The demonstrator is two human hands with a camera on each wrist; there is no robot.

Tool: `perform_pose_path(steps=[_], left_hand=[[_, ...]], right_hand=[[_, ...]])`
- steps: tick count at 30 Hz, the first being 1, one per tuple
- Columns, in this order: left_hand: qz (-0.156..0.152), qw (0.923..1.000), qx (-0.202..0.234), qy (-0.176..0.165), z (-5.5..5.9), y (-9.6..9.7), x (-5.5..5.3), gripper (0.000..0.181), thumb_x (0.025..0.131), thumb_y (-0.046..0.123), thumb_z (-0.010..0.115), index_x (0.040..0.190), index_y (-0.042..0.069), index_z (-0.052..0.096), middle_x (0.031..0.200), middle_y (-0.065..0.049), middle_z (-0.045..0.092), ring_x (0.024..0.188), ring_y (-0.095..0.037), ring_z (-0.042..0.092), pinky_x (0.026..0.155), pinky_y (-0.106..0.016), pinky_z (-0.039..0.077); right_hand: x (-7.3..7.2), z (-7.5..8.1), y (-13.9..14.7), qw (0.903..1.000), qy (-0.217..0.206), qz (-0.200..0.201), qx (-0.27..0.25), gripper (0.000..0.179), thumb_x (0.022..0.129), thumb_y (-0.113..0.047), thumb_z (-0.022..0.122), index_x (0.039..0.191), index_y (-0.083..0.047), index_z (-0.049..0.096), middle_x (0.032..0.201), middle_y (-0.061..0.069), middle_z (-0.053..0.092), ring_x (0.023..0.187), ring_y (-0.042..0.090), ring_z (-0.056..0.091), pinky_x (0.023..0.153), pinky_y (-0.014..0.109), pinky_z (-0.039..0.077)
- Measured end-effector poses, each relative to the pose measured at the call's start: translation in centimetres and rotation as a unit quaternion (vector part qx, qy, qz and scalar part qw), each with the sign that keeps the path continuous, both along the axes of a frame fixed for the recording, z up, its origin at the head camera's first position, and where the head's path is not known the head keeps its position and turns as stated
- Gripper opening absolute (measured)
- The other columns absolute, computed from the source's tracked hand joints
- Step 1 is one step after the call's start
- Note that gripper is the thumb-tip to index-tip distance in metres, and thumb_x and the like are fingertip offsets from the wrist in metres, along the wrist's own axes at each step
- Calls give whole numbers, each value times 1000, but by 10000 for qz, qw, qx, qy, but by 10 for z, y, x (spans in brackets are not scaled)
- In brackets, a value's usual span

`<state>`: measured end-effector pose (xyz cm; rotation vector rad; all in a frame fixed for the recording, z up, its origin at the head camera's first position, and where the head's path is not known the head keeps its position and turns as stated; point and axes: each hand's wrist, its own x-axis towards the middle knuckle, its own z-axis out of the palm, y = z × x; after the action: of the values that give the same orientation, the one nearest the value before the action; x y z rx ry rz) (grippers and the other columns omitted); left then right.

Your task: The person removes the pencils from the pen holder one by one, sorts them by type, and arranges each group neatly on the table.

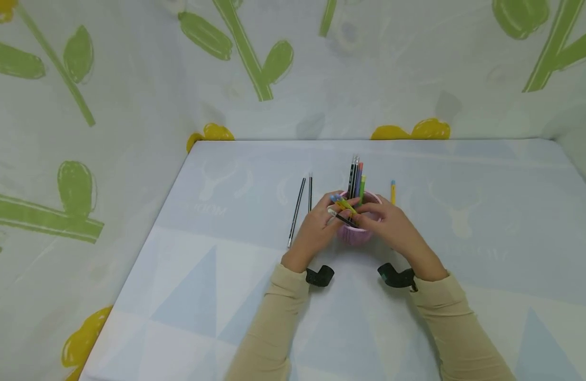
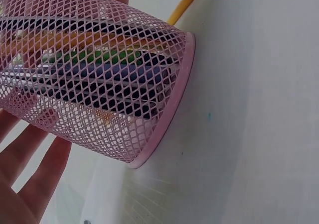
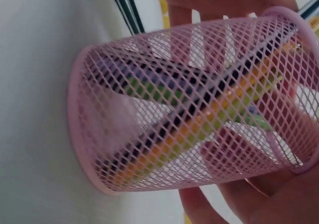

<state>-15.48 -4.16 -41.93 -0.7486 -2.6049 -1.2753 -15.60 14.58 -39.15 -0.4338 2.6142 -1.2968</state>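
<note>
A pink mesh pencil cup stands on the table between both hands. Black, purple, orange and green pencils rise from its far side. Yellow, green and black pencils lean left over its rim, their lower ends near the cup's base. My left hand curves round the left of the cup, thumb and forefinger on either side of these leaning pencils. From the right, my right hand reaches over the rim, and its thumb and fingertips meet the same pencils. Mesh and pencils partly hide the fingertips.
Two black pencils lie left of the cup, one partly behind my left hand. A yellow pencil with a blue end lies beyond my right hand. The pale patterned tablecloth meets a flowered backdrop at the far edge.
</note>
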Motion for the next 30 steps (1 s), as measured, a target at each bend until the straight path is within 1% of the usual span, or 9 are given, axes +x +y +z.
perform_pose_path(steps=[4, 7, 10, 16, 18, 20, 24, 26, 30], left_hand=[[-106, 9997, -97, 178, 0, -2, 0, 59, 90, 56, 22, 117, 20, 60, 133, 7, 37, 112, -6, 41, 84, -27, 41], [-183, 9992, 11, 356, 0, -2, -2, 57, 93, 52, 24, 112, 14, 61, 129, 6, 41, 107, -6, 44, 84, -26, 41], [-240, 9991, 83, 353, 0, -2, -3, 54, 93, 50, 25, 117, 15, 58, 130, 5, 41, 112, -5, 42, 89, -25, 39], [-259, 9996, 14, 57, -1, -2, -2, 37, 95, 39, 35, 120, 20, 56, 135, 9, 37, 119, -3, 36, 91, -26, 38], [-238, 9997, -4, 14, 0, -1, -2, 32, 96, 34, 39, 118, 21, 57, 135, 10, 37, 118, -3, 37, 90, -27, 38], [-199, 9998, -10, 19, 1, 0, -2, 29, 96, 31, 40, 116, 21, 58, 135, 11, 36, 116, -3, 38, 89, -27, 39], [-122, 9999, 3, -49, 1, 1, -2, 31, 96, 35, 37, 114, 22, 58, 134, 11, 37, 117, -3, 39, 90, -27, 38], [-118, 9999, 5, -104, 0, 1, -2, 32, 96, 37, 36, 114, 23, 58, 134, 11, 37, 116, -3, 39, 90, -27, 38], [-152, 9997, 45, -172, -2, 1, -1, 32, 96, 38, 35, 114, 24, 57, 135, 12, 36, 113, -4, 43, 87, -28, 40]], right_hand=[[-1, 1, 1, 9999, 10, 101, -30, 38, 84, -45, 55, 98, -12, 68, 139, 8, 35, 124, 32, 34, 90, 51, 36], [-2, 1, 1, 9999, 89, 67, -46, 40, 84, -46, 55, 100, -12, 68, 138, 8, 35, 124, 31, 33, 91, 52, 35], [-3, 0, 2, 9998, 164, 38, -74, 41, 85, -46, 54, 102, -11, 67, 137, 8, 37, 125, 32, 32, 92, 53, 33], [-1, -1, 8, 9983, 429, -61, -400, 38, 87, -42, 53, 105, -11, 66, 136, 1, 38, 123, 27, 33, 89, 51, 35], [0, 3, 11, 9964, 553, -137, -620, 36, 87, -40, 54, 104, -10, 66, 134, -2, 39, 123, 24, 34, 88, 50, 36], [4, 15, 12, 9945, 619, -233, -812, 33, 89, -34, 54, 104, -7, 65, 133, -1, 40, 121, 25, 36, 89, 51, 35], [5, 21, 17, 9868, 840, -497, -1293, 27, 90, -29, 53, 100, -7, 66, 126, -2, 48, 116, 18, 44, 91, 40, 38], [3, 19, 22, 9811, 970, -676, -1531, 25, 90, -28, 52, 99, -8, 66, 121, -2, 52, 114, 14, 45, 90, 33, 39], [-1, 15, 32, 9611, 1148, -1176, -2220, 27, 92, -28, 50, 100, -5, 63, 112, 3, 57, 107, 17, 49, 86, 27, 42]])
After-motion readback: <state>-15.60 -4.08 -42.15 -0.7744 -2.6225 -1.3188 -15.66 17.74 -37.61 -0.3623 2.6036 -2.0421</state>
